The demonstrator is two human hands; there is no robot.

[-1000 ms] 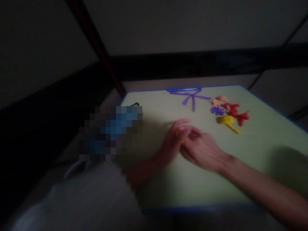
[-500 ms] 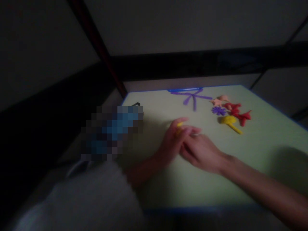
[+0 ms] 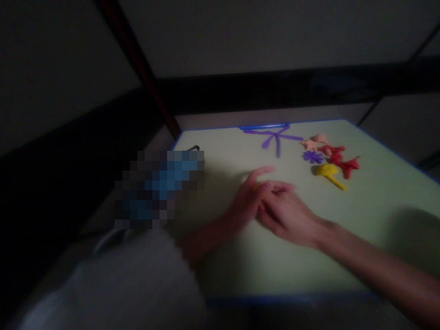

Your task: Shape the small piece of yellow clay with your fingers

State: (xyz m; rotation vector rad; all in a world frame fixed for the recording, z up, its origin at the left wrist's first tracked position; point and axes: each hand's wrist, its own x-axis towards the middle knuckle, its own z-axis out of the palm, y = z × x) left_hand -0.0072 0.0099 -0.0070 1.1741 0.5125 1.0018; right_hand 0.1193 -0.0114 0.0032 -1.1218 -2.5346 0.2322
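Above the light green table, my left hand [image 3: 245, 199] and my right hand [image 3: 290, 215] are pressed together, fingers overlapping. A small piece of yellow modelling clay [image 3: 255, 187] barely shows between them; the fingers cover most of it. My left index finger sticks out past the clay, while the other fingers stay closed. The right hand's fingers are curled in against the left. Beyond the right hand lies a yellow clay shape [image 3: 327, 171] with a round head and a stick.
Near the far edge rest purple clay strips [image 3: 277, 137] and a blue stick [image 3: 264, 126]. To the right lie a purple clay flower [image 3: 313, 157], peach star [image 3: 310, 144] and red clay figures [image 3: 349, 167]. At left is a pixelated bluish object [image 3: 168, 181] beside grey fabric [image 3: 137, 279].
The right fingers have slid slightly outward over my left hand. Less of the yellow clay shows now. The shapes on the table have stayed put.
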